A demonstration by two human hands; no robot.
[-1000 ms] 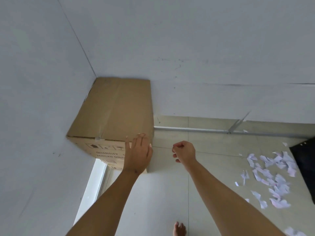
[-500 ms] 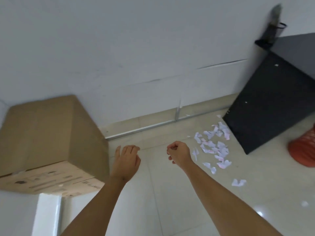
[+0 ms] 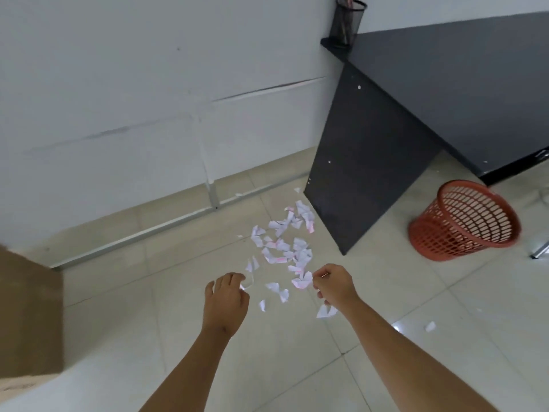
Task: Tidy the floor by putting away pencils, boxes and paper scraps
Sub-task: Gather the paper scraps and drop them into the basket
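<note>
Several white and pink paper scraps [image 3: 282, 248] lie scattered on the tiled floor beside the desk's side panel. My left hand [image 3: 227, 301] hovers at the near-left edge of the scraps, fingers loosely curled, holding nothing. At the near-right edge of the pile is my right hand [image 3: 334, 288], curled into a fist with nothing visible in it. A brown cardboard box [image 3: 29, 322] stands at the far left edge, apart from both hands. A black mesh pencil holder [image 3: 347, 22] stands on the corner of the desk.
A black desk [image 3: 445, 99] fills the upper right; its side panel [image 3: 365, 162] reaches the floor next to the scraps. A red plastic basket [image 3: 466, 221] stands on the floor to the right of it. A white wall with a metal rail runs behind.
The view has swung right, away from the box. My left hand has come off the box, and both hands now hover over the near edge of the paper scraps.
</note>
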